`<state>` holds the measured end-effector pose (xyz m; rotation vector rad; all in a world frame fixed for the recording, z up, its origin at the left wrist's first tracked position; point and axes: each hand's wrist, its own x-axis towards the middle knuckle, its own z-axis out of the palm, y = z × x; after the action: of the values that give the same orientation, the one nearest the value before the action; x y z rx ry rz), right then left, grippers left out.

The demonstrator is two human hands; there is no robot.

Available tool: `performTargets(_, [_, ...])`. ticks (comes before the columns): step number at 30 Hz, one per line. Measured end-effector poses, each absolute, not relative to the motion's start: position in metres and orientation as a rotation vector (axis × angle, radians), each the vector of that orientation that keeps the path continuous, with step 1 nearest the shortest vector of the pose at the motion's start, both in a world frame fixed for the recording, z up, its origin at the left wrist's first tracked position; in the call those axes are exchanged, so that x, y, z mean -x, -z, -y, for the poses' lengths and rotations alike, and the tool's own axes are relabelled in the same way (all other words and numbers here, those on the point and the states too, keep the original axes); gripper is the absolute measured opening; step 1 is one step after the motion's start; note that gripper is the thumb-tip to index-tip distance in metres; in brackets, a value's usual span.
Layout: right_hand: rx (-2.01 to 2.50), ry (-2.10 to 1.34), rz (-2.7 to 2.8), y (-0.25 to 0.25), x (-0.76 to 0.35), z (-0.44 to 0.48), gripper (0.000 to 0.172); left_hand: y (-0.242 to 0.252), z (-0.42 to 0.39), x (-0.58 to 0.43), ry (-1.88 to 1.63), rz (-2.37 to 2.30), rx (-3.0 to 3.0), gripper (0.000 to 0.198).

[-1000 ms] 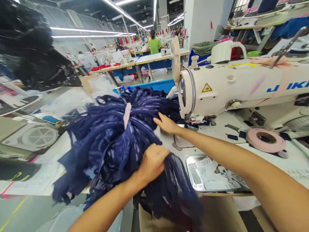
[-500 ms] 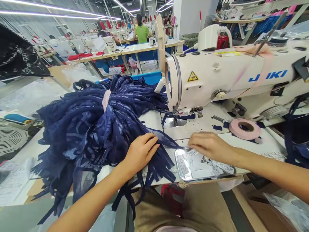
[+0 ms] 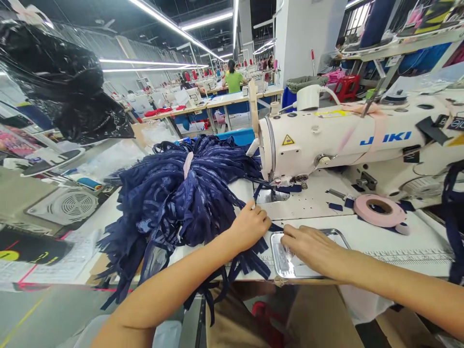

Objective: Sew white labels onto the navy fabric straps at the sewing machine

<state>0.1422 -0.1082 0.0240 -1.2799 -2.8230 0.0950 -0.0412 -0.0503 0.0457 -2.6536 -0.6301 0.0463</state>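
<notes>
My left hand (image 3: 251, 224) is closed on a navy fabric strip (image 3: 277, 227) at the right side of a large tied bundle of navy sheer garment pieces (image 3: 159, 188). The strip runs out from under my left fingers to the fingertips of my right hand (image 3: 308, 245), which is pinched at its end. Beneath my right hand lies a shallow metal tray (image 3: 339, 237); the hand hides much of its inside. Just behind both hands is the needle area (image 3: 273, 194) of a white sewing machine (image 3: 319, 140), with navy scraps beside it.
A roll of pink tape (image 3: 379, 211) lies on the table right of the needle plate. A printed ruler strip (image 3: 409, 256) runs along the front edge. Black plastic (image 3: 68, 82) hangs at upper left. Farther back a person in green (image 3: 233, 81) sits among other machines.
The view has tipped up and swung left. My left hand has moved right along the bundle, nearer my right hand, and its fingers have curled. My right hand has come lower over the tray.
</notes>
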Motion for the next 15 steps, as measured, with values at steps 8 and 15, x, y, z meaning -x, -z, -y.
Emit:
performTargets(8, [1.241,-0.565,2.069,-0.045,-0.183,0.105,0.022,-0.049,0.043,0.006,0.47,0.946,2.706,0.013])
performTargets(15, [1.408,-1.056,1.362,-0.032,-0.215,0.087,0.037,-0.024,0.009,-0.009,1.136,1.586,2.975,0.009])
